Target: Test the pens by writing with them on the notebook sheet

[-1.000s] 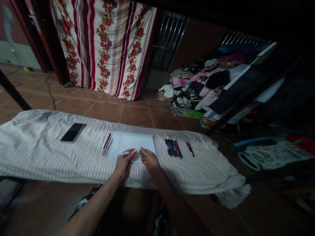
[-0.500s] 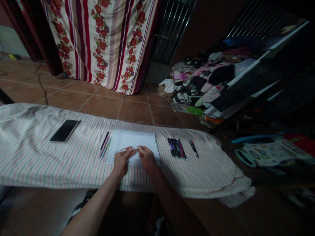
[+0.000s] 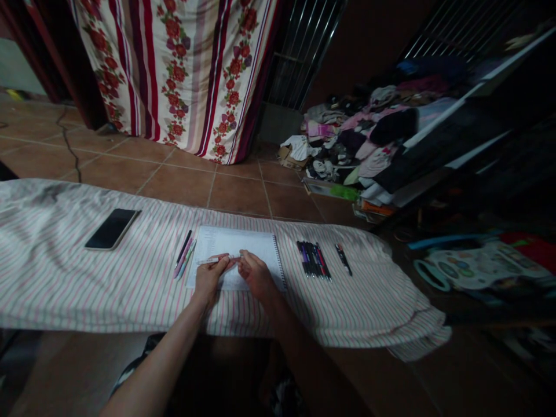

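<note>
A: What's around you?
B: Striped cloth (image 3: 143, 289) underneath, then your notebook (image 3: 249, 240), phone (image 3: 112, 229) off left, dark pens (image 3: 313, 260) lined up right. Your left hand (image 3: 209, 279)'s pinching a white pen (image 3: 205, 261) above the notebook, right hand (image 3: 258, 277)'s gripping its end.

No lettering can be read; faint marks on the notebook (image 3: 256, 239) page are too small.

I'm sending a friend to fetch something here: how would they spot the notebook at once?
Find the long striped cloth stretching across the lower half of the view. Near its middle, beneath the left hand and right hand, lies the notebook. Unlike the slim pens on either side, it is broad, flat and white, with spiral binding along its right edge.
</note>
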